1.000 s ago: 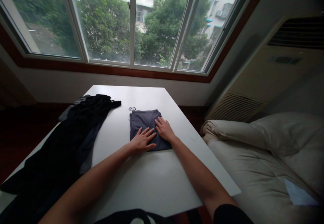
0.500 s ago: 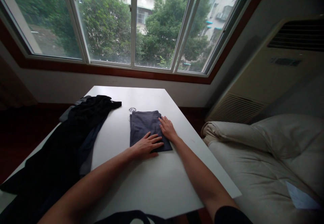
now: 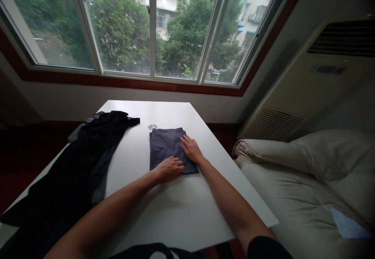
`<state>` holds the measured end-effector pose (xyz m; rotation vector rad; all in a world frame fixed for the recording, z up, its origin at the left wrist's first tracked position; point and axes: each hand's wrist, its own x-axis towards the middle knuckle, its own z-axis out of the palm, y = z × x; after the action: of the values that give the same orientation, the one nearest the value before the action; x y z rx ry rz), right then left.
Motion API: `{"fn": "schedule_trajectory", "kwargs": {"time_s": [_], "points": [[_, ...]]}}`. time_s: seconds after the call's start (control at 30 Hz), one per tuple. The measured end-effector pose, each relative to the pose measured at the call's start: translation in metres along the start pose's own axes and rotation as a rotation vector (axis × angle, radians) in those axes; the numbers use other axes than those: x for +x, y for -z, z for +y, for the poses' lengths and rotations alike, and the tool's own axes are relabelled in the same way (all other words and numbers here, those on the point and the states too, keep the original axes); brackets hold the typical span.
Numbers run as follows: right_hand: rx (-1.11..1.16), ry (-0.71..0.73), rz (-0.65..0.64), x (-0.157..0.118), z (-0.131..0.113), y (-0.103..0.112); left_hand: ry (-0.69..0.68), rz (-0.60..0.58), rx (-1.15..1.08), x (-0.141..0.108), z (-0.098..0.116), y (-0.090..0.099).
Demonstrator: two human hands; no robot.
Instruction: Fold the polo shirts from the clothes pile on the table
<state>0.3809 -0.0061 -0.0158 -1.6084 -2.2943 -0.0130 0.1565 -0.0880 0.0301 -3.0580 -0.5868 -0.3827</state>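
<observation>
A dark grey-blue garment (image 3: 165, 145), folded into a flat rectangle, lies on the white table (image 3: 175, 208). My left hand (image 3: 169, 168) is at its near edge, fingers curled down and drawn together on the cloth; the fingertips are hidden beneath the hand. On the right side of the garment, my right hand (image 3: 191, 149) lies flat with its fingers stretched out. Just beyond the far left corner is a thin dark ring-like loop (image 3: 152, 127), too small to name.
A heap of black clothes (image 3: 73, 161), with grey and navy cloth underneath, covers the table's left side and hangs over its edge. A cream sofa (image 3: 281, 188) stands at the right with a pale sheet (image 3: 350, 224) on it. Beyond the table are a window (image 3: 152, 28) and a slatted beige unit (image 3: 295, 91).
My left hand has gone from spread fingers to curled ones at the near part of the garment. My right hand has slid slightly left over the cloth.
</observation>
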Motion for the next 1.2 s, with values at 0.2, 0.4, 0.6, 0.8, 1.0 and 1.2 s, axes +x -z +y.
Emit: {"fn": "schedule_trajectory", "kwargs": {"time_s": [0.2, 0.4, 0.6, 0.8, 1.0, 1.2], "points": [[-0.024, -0.012, 0.149, 0.000, -0.007, 0.010, -0.002, -0.009, 0.001, 0.002, 0.003, -0.004], [-0.027, 0.095, -0.105, -0.001, -0.011, 0.005, -0.020, -0.038, 0.025, 0.003, 0.006, -0.004], [-0.028, 0.112, -0.071, -0.003, -0.014, 0.006, 0.021, -0.046, -0.010, 0.004, 0.011, -0.001], [-0.018, 0.078, -0.011, -0.003, -0.016, 0.009, 0.079, -0.140, -0.031, 0.003, 0.015, 0.002], [0.001, 0.083, 0.124, -0.002, -0.020, 0.017, 0.086, -0.203, -0.079, 0.002, 0.017, 0.010], [0.001, 0.132, -0.054, -0.005, -0.023, 0.014, 0.076, -0.251, -0.137, -0.002, 0.019, 0.016]]}}
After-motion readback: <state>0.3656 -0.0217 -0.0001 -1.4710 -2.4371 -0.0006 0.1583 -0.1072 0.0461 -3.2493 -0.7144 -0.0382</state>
